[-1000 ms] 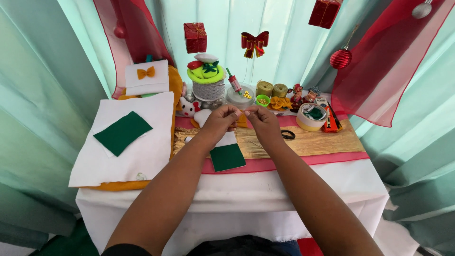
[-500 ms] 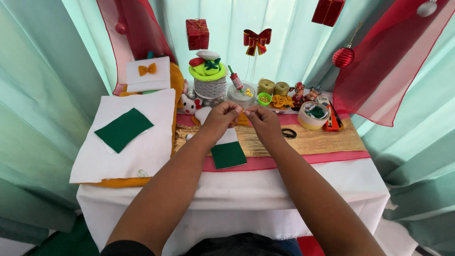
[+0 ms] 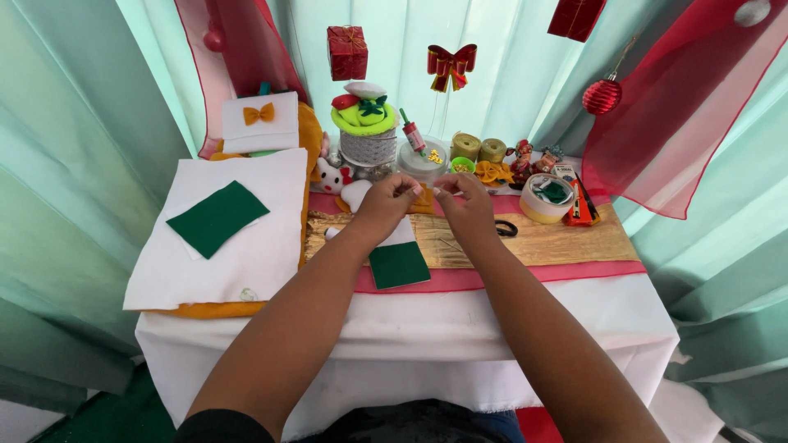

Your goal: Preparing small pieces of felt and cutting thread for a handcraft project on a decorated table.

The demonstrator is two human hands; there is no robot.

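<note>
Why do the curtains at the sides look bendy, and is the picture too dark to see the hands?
In the head view the wide lens curves the teal curtains and stretches the arms near the edges. The light is bright and soft, with only faint shadows on the table. The left hand and right hand look sharp, though whatever tiny thing they pinch is too small to tell.

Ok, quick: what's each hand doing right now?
Left hand: fingers pinched shut on something too small to tell.
Right hand: fingertips pinched the same way, contents unclear.

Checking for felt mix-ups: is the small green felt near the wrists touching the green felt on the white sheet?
Apart. The head view shows the small green felt and the other green felt separated by bare white sheet.
</note>
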